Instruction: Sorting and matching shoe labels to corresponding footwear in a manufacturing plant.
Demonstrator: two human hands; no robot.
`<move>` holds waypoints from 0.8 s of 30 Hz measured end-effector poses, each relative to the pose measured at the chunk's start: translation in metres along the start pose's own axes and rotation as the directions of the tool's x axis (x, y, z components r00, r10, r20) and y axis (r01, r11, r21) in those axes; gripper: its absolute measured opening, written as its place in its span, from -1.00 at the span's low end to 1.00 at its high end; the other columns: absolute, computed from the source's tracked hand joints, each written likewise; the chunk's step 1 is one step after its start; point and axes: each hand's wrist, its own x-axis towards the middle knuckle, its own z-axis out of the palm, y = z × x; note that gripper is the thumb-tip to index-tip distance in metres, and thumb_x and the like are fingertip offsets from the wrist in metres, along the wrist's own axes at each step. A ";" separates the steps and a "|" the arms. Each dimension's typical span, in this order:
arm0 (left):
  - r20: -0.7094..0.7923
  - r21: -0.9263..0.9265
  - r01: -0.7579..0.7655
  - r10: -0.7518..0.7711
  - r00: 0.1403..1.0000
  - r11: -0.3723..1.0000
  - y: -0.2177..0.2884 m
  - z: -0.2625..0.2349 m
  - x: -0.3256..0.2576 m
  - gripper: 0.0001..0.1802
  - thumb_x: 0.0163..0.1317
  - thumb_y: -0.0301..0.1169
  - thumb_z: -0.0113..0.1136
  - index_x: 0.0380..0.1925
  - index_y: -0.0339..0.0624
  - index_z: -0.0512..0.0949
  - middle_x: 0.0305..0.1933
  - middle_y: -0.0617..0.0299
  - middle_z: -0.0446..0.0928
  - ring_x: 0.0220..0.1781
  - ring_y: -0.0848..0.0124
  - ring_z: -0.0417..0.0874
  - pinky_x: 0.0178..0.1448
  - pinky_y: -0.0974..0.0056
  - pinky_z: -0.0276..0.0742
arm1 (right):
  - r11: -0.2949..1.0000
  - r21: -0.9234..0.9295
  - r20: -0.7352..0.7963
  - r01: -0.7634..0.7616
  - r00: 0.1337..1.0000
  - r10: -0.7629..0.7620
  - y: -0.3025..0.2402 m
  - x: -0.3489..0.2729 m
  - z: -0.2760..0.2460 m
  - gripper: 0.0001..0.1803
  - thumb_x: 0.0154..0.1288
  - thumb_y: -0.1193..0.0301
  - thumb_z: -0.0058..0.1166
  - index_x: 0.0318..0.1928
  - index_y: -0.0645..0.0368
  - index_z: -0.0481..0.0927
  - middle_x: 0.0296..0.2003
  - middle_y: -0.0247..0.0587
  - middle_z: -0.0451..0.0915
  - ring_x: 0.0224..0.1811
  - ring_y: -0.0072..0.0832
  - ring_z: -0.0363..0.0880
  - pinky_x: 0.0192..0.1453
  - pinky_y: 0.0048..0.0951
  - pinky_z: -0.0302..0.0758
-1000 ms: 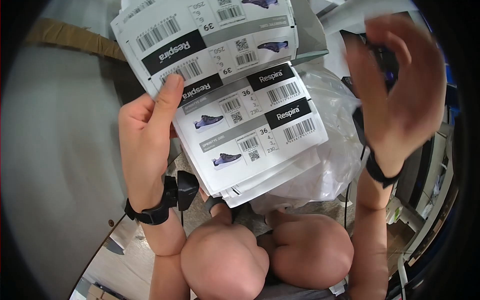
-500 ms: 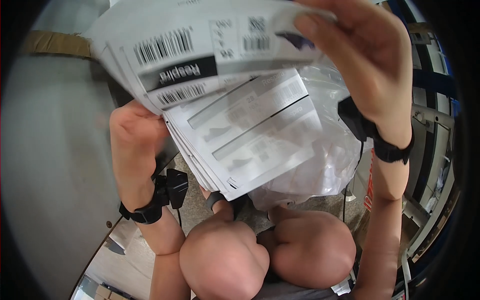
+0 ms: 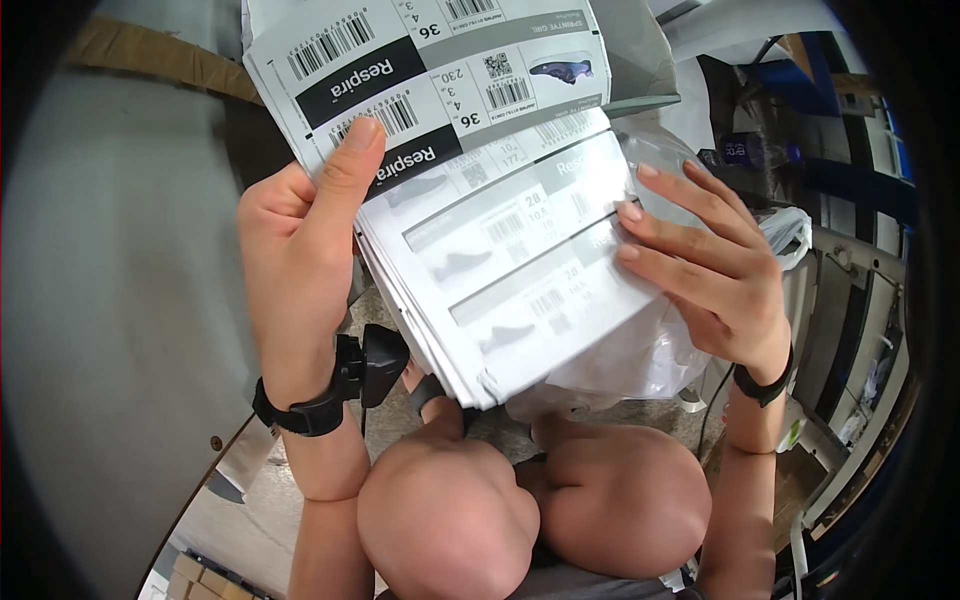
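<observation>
My left hand [image 3: 300, 240] grips a thick stack of white label sheets [image 3: 500, 260] printed with barcodes and small shoe pictures, its thumb pressed on the top sheets near a black band. The upper sheets are folded back toward the top of the view. My right hand [image 3: 700, 260] rests its fingertips on the right edge of the exposed lower sheet, fingers spread. Both wrists carry black bands; the left one has a small black device [image 3: 375, 360]. A crumpled clear plastic bag [image 3: 640, 350] lies under the stack.
My bare knees [image 3: 520, 510] fill the lower middle. A grey table surface [image 3: 110, 300] lies to the left, with a brown cardboard edge [image 3: 150, 55] at the top left. Metal shelving and dark clutter [image 3: 850, 250] stand to the right.
My right hand has let go of the raised top sheets and come down onto the right edge of the lower sheets. The flipped sheets now stay back under my left thumb.
</observation>
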 end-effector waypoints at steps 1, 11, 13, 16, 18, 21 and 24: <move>0.002 -0.020 -0.016 0.016 1.000 1.000 0.000 0.003 0.000 -0.63 0.29 -0.20 0.30 -0.47 -0.36 0.65 -0.49 0.37 0.58 -0.50 0.73 0.36 -0.45 0.54 0.22 | 0.997 0.078 -0.032 0.006 0.999 -0.004 0.000 0.001 -0.007 -0.67 -0.02 0.44 0.28 -0.16 0.20 0.69 0.06 -0.04 0.62 0.18 0.02 0.53 0.34 0.09 0.32; 0.172 0.034 -0.137 0.129 0.977 0.990 0.003 -0.002 -0.010 -0.60 0.25 -0.19 0.33 -0.21 -0.39 0.66 -0.28 0.22 0.66 -0.30 0.62 0.55 -0.24 0.46 0.45 | 0.699 0.630 -0.211 -0.339 0.791 0.574 0.011 0.091 -0.035 -0.77 0.41 0.44 0.05 -0.21 0.44 0.60 -0.50 -0.26 0.61 -0.57 -0.64 0.52 -0.52 -0.66 0.43; 0.103 0.007 -0.087 0.086 0.991 0.996 0.005 0.004 -0.011 -0.61 0.24 -0.20 0.34 -0.25 -0.40 0.67 -0.32 0.24 0.66 -0.33 0.63 0.54 -0.26 0.48 0.43 | 0.784 0.547 -0.381 -0.293 0.747 0.545 0.002 0.094 -0.024 -0.80 0.39 0.46 0.06 -0.21 0.41 0.61 -0.48 -0.26 0.62 -0.56 -0.62 0.52 -0.50 -0.66 0.44; 0.017 -0.016 -0.054 0.054 0.998 0.998 0.005 0.001 -0.007 -0.65 0.26 -0.22 0.33 -0.34 -0.38 0.69 -0.39 0.27 0.66 -0.40 0.67 0.51 -0.31 0.54 0.38 | 0.874 0.440 -0.647 -0.207 0.602 0.469 0.015 0.052 -0.012 -0.77 0.41 0.49 0.03 -0.03 0.39 0.56 -0.22 -0.22 0.64 -0.23 -0.61 0.58 -0.07 -0.59 0.47; 0.064 -0.077 -0.015 0.020 0.998 0.997 0.009 0.009 -0.006 -0.65 0.27 -0.21 0.31 -0.36 -0.36 0.69 -0.42 0.27 0.65 -0.44 0.69 0.50 -0.37 0.55 0.36 | 0.816 0.462 -0.599 -0.347 0.557 0.575 -0.008 0.027 -0.010 -0.76 0.39 0.47 0.08 -0.03 0.37 0.55 -0.15 -0.19 0.62 -0.17 -0.58 0.55 -0.05 -0.55 0.47; 0.062 -0.081 -0.018 0.023 0.998 0.997 0.006 0.008 -0.005 -0.63 0.30 -0.19 0.29 -0.41 -0.36 0.69 -0.47 0.28 0.64 -0.49 0.69 0.49 -0.44 0.55 0.34 | 0.887 0.343 -0.422 -0.308 0.793 0.439 -0.019 -0.002 0.005 -0.54 -0.03 0.38 0.43 -0.10 0.30 0.57 -0.03 -0.04 0.59 -0.09 -0.33 0.58 0.00 -0.37 0.50; 0.046 -0.082 -0.017 0.021 0.999 0.997 0.008 0.008 -0.006 -0.60 0.31 -0.18 0.26 -0.44 -0.37 0.69 -0.51 0.29 0.63 -0.52 0.70 0.47 -0.47 0.55 0.30 | 0.968 0.175 -0.301 -0.180 0.926 0.227 -0.022 -0.002 0.018 -0.32 -0.23 0.28 0.49 -0.02 0.25 0.58 0.10 0.05 0.53 0.04 -0.10 0.51 0.10 -0.20 0.49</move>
